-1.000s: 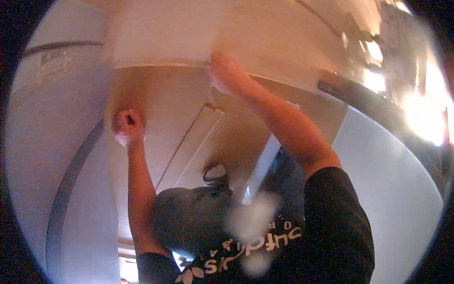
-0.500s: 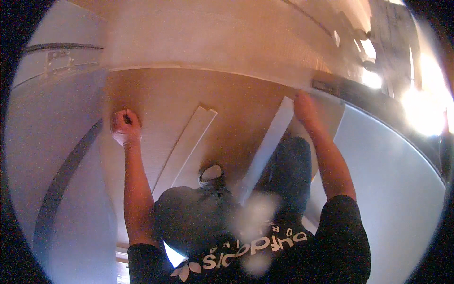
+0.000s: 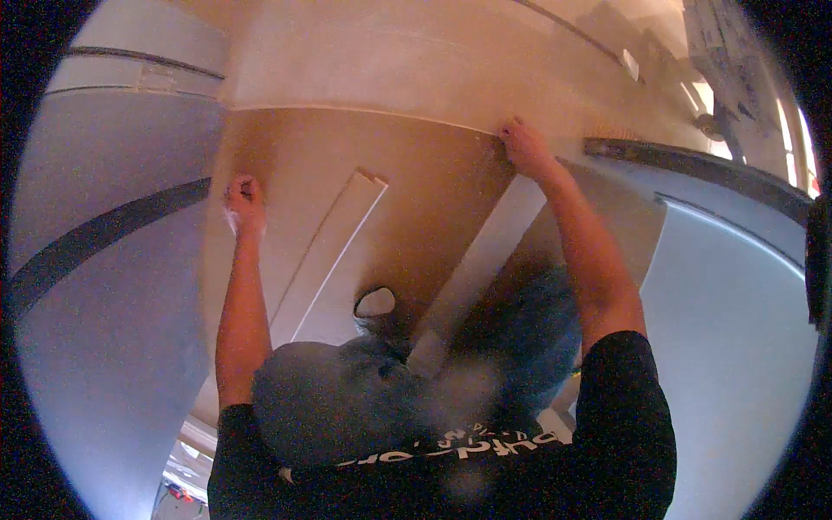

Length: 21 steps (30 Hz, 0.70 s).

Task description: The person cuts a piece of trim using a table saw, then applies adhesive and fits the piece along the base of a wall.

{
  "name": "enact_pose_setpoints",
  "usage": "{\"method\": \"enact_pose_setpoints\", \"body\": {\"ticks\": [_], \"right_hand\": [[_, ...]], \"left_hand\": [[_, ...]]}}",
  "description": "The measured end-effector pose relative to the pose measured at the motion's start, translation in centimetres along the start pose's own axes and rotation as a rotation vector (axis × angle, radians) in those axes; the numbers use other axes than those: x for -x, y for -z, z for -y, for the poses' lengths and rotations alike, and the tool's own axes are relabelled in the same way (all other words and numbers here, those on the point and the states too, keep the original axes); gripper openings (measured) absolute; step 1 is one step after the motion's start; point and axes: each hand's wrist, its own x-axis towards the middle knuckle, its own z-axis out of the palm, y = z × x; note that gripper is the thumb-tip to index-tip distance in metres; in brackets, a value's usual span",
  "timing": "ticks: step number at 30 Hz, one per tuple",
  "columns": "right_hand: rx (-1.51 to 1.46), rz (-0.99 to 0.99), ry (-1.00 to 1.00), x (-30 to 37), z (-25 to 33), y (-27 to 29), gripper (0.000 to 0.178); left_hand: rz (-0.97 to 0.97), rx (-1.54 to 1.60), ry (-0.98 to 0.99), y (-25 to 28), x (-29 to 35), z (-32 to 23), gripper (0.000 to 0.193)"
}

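Observation:
My left hand [image 3: 247,198] is closed, fingers curled, low in the left corner beside the grey-blue side panel [image 3: 113,286]. What it holds, if anything, is too dark to make out. My right hand [image 3: 526,149] is closed too, fingertips at the seam [image 3: 390,113] where the brown board surface [image 3: 442,191] meets the tan panel [image 3: 390,61] beyond it. Anything between those fingers is hidden. A long pale strip [image 3: 485,260] runs from just below my right hand back to my legs. Another flat strip [image 3: 334,238] lies between the hands, apart from both.
My bent knees and a light-toed shoe [image 3: 376,302] are below the strips. A dark curved band [image 3: 113,221] crosses the left panel. On the right stand a pale blue panel [image 3: 728,347] and a dark edge rail [image 3: 702,163]. Bright light comes from the upper right.
My right hand has moved left and farther away, to the seam, off the pale strip's end. The view has shifted; my left hand stays closed in the left corner.

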Motion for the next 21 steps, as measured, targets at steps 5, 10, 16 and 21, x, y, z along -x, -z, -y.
{"method": "enact_pose_setpoints", "body": {"ticks": [5, 10, 16, 21], "right_hand": [[0.250, -0.040, 0.146, 1.5, -8.2, -0.6, 0.023], [-0.121, -0.179, -0.160, 10.2, -17.5, -3.7, 0.039], [0.342, 0.062, -0.664, 44.1, -40.5, -6.5, 0.028], [0.351, 0.356, -0.882, 65.0, -39.6, -9.2, 0.026]], "left_hand": [[0.097, 0.163, 0.064, -0.3, 6.1, 1.7, 0.030], [0.195, -0.033, 0.097, 5.2, 16.0, 3.0, 0.037], [0.297, -0.428, 0.062, 6.9, 24.5, 0.0, 0.082], [0.454, -0.603, 0.019, 6.8, 27.5, -4.0, 0.106]]}}
